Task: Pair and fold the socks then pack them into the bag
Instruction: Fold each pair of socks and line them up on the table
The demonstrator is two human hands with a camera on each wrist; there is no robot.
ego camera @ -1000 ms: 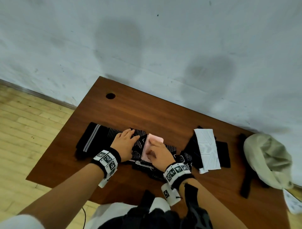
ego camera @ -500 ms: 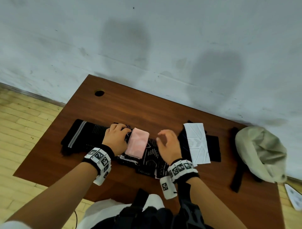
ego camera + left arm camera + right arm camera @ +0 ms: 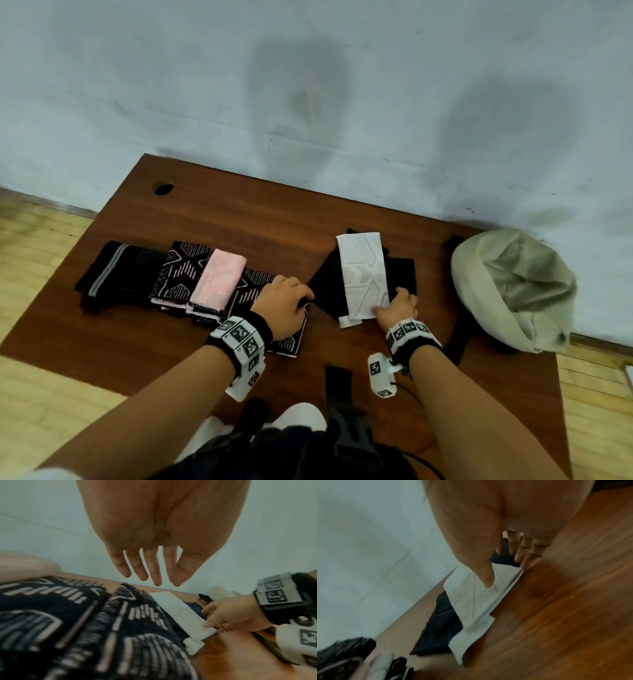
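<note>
A white folded sock (image 3: 364,274) lies on dark socks (image 3: 404,274) at the table's right middle. My right hand (image 3: 390,305) pinches its near end, thumb on top (image 3: 485,580) and fingers at the edge. A pink folded sock (image 3: 219,281) rests on black patterned socks (image 3: 181,274) to the left, beside a black sock with grey stripes (image 3: 109,274). My left hand (image 3: 291,294) hovers over the right end of the patterned socks (image 3: 120,628), its fingers (image 3: 150,572) straight and holding nothing. The beige bag (image 3: 513,291) sits at the far right.
The brown wooden table (image 3: 257,219) stands against a pale wall, with a cable hole (image 3: 163,188) at its back left. A black strap (image 3: 459,342) trails from the bag toward the front edge. Bare wood shows behind the socks and along the near edge.
My left hand left the pink sock and slid right along the patterned socks. My right hand moved right and took hold of the white sock's near end.
</note>
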